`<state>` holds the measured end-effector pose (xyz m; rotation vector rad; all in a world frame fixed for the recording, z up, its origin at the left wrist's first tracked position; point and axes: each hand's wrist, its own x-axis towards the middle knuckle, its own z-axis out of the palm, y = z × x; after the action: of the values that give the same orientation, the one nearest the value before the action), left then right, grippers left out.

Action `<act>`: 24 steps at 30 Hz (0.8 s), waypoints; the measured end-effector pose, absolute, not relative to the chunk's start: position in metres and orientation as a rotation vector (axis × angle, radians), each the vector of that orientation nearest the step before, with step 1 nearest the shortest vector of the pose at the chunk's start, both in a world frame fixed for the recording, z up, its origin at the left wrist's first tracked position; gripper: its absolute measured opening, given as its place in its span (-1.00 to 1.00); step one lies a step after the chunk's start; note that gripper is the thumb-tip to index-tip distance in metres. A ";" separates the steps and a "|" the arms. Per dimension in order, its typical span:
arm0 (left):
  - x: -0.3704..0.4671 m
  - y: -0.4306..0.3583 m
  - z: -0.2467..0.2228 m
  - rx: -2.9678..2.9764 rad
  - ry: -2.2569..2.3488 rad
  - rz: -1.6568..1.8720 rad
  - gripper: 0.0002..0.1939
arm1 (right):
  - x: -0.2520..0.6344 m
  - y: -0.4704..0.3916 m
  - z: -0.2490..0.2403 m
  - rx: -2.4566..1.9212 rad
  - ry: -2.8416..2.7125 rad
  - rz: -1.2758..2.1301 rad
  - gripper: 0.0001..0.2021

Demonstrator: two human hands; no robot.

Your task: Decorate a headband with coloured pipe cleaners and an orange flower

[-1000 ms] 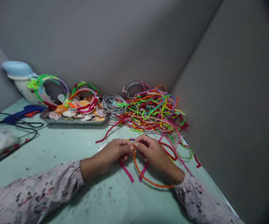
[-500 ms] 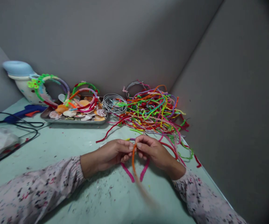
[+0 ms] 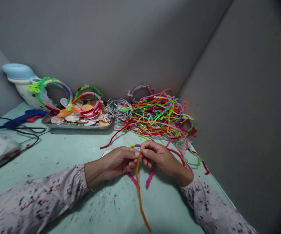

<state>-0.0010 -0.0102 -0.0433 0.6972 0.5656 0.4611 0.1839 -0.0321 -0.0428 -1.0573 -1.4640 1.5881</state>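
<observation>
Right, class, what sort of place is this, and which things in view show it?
Probably a craft table, judging by the heap of multicoloured pipe cleaners, the metal tray of seashells and what looks like a blue hot-glue gun.

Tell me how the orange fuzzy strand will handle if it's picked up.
The orange strand is probably light, being so thin. It looks bendable but perhaps slightly springy: its free end trails in a gentle curve below the left hand and right hand. Its fuzzy-looking surface suggests it won't be very slippery.
</observation>
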 end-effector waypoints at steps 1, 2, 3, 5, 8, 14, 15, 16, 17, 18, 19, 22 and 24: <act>-0.001 -0.010 -0.044 0.714 0.565 0.465 -0.89 | 0.184 -0.032 -0.043 -1.050 -1.446 1.596 -0.77; 0.000 -0.010 -0.044 0.743 0.570 0.478 -0.88 | 0.184 -0.032 -0.044 -1.043 -1.425 1.602 -0.77; 0.000 -0.009 -0.046 0.782 0.580 0.499 -0.88 | 0.183 -0.032 -0.045 -1.038 -1.406 1.608 -0.76; 0.001 -0.009 -0.048 0.880 0.614 0.557 -0.88 | 0.182 -0.031 -0.048 -1.044 -1.372 1.614 -0.75; 0.001 -0.010 -0.052 1.047 0.734 0.623 -0.87 | 0.180 -0.029 -0.050 -1.108 -1.341 1.603 -0.76; 0.001 -0.013 -0.050 1.256 0.899 0.667 -0.85 | 0.178 -0.028 -0.046 -1.228 -1.354 1.578 -0.77; 0.001 -0.013 -0.050 1.259 0.910 0.659 -0.85 | 0.178 -0.028 -0.046 -1.229 -1.355 1.575 -0.78; 0.001 -0.013 -0.049 1.256 0.915 0.648 -0.85 | 0.178 -0.028 -0.046 -1.226 -1.357 1.574 -0.78; 0.002 -0.013 -0.049 1.248 0.914 0.639 -0.85 | 0.178 -0.028 -0.045 -1.225 -1.358 1.573 -0.79; 0.002 -0.013 -0.049 1.239 0.907 0.630 -0.84 | 0.178 -0.028 -0.045 -1.225 -1.360 1.573 -0.79; 0.001 -0.013 -0.049 1.230 0.897 0.618 -0.84 | 0.178 -0.029 -0.045 -1.227 -1.360 1.572 -0.79; 0.001 -0.013 -0.048 1.211 0.872 0.579 -0.81 | 0.177 -0.029 -0.044 -1.240 -1.357 1.560 -0.78; 0.000 -0.013 -0.048 1.201 0.853 0.567 -0.79 | 0.176 -0.030 -0.043 -1.255 -1.362 1.545 -0.78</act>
<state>0.0003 -0.0130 -0.0479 1.2007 0.8527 0.5667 0.1761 -0.0297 -0.0427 -1.2547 -1.3616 1.5454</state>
